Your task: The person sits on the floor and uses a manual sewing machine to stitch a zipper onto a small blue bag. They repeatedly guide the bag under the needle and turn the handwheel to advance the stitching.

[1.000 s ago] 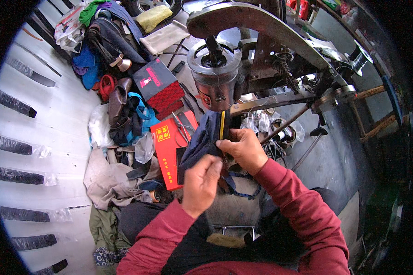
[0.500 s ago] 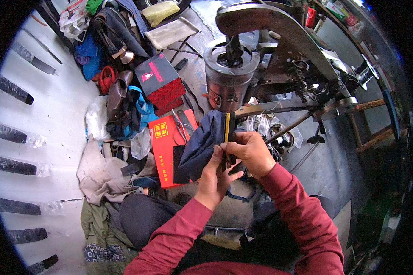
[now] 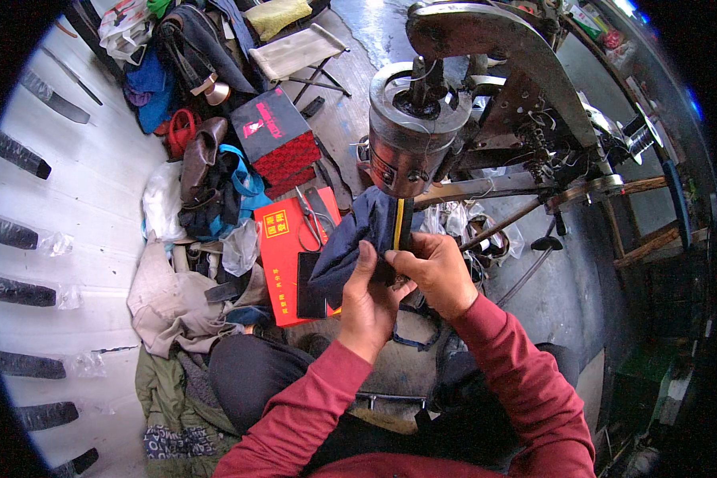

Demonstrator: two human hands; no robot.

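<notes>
A dark blue cloth piece (image 3: 350, 259) hangs below the dark metal cylinder head of a hand-cranked sewing machine (image 3: 414, 155). Along its right side runs a dark zipper strip with a yellow stripe (image 3: 398, 219), its upper end under the head. My right hand (image 3: 438, 272) pinches the strip's lower end between thumb and bent fingers. On the cloth's near edge is my left hand (image 3: 368, 311), thumb upright against the fabric. Its other fingers reach behind toward the strip and are partly hidden.
Left of the cloth, scissors (image 3: 311, 223) and a dark flat phone-like slab (image 3: 311, 283) lie on a red box (image 3: 275, 267). A black-and-red box (image 3: 271, 131) and a folding stool (image 3: 299, 54) stand beyond. Clothes and bags (image 3: 187, 295) pile up at left.
My left thumb has moved away from the strip and now stands upright on the cloth. The right hand keeps its pinch, slightly lower. The machine appears further right in the view.
</notes>
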